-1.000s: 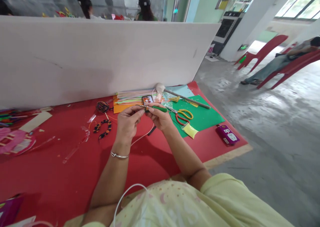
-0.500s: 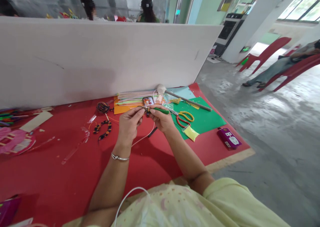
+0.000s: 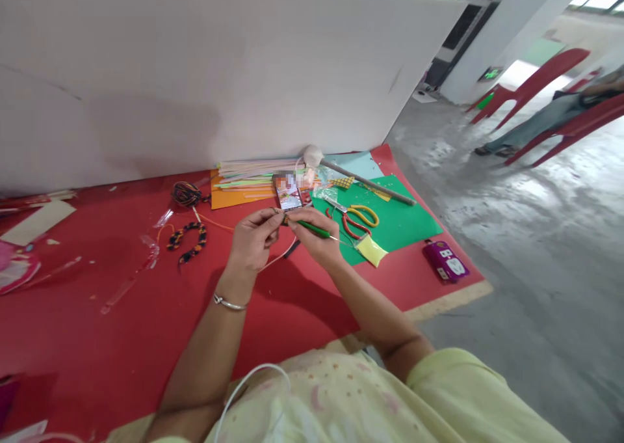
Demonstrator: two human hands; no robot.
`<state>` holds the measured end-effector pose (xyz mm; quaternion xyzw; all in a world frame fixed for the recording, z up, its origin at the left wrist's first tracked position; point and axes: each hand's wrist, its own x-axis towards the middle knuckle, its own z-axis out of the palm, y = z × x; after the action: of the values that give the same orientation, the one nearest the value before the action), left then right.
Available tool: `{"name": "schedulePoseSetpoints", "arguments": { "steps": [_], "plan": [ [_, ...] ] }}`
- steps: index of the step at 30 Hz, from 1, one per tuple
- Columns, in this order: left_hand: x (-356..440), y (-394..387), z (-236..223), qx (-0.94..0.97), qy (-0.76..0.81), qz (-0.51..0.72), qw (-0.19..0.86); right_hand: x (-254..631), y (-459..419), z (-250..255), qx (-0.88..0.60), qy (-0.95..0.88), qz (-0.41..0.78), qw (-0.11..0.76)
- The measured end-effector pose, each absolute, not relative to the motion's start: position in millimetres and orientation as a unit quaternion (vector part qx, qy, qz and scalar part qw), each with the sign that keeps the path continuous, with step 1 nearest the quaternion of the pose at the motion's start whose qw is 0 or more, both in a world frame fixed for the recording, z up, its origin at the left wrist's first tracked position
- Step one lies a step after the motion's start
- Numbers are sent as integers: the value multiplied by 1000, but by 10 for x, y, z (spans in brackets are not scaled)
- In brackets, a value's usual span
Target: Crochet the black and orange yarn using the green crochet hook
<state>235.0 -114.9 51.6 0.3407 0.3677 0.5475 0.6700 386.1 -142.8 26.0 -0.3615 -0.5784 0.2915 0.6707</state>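
Head view: red-covered table (image 3: 195, 319) beside grey concrete floor (image 3: 550, 287).

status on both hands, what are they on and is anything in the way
Left hand pinching small dark piece, mostly hidden by fingers. Right hand holding green tool. Phone close beyond, nothing seen blocking.

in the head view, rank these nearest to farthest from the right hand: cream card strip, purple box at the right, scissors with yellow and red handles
From the right hand:
1. scissors, just to its right
2. purple box, farther right, near the table's edge
3. cream card strip, far left
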Motion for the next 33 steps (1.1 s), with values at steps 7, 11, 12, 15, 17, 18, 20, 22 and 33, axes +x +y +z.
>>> {"name": "schedulePoseSetpoints", "arguments": {
  "steps": [7,11,12,15,17,18,20,22,33],
  "plan": [
    [2207,-919,293,277,347,557,701,4341,-1010,-42,-427,-751,206,459],
    [2203,-812,200,272,350,550,707,4401,-480,-228,-572,-744,32,343],
    [2213,-793,180,269,357,546,709,4385,-383,-265,-584,-747,14,319],
    [2238,-731,143,257,374,538,711,4330,-202,-358,-590,-760,-16,271],
    [2249,-680,138,254,377,536,711,4310,-142,-412,-586,-771,-22,250],
    [2254,-654,140,253,377,536,712,4305,-121,-437,-584,-775,-22,242],
    [2267,-603,147,251,375,535,714,4300,-87,-478,-579,-781,-20,232],
    [2280,-565,146,255,374,530,717,4298,-56,-494,-574,-784,-15,236],
    [2231,-510,16,223,358,540,728,4449,-295,-359,-478,-742,152,444]
  ]
}}
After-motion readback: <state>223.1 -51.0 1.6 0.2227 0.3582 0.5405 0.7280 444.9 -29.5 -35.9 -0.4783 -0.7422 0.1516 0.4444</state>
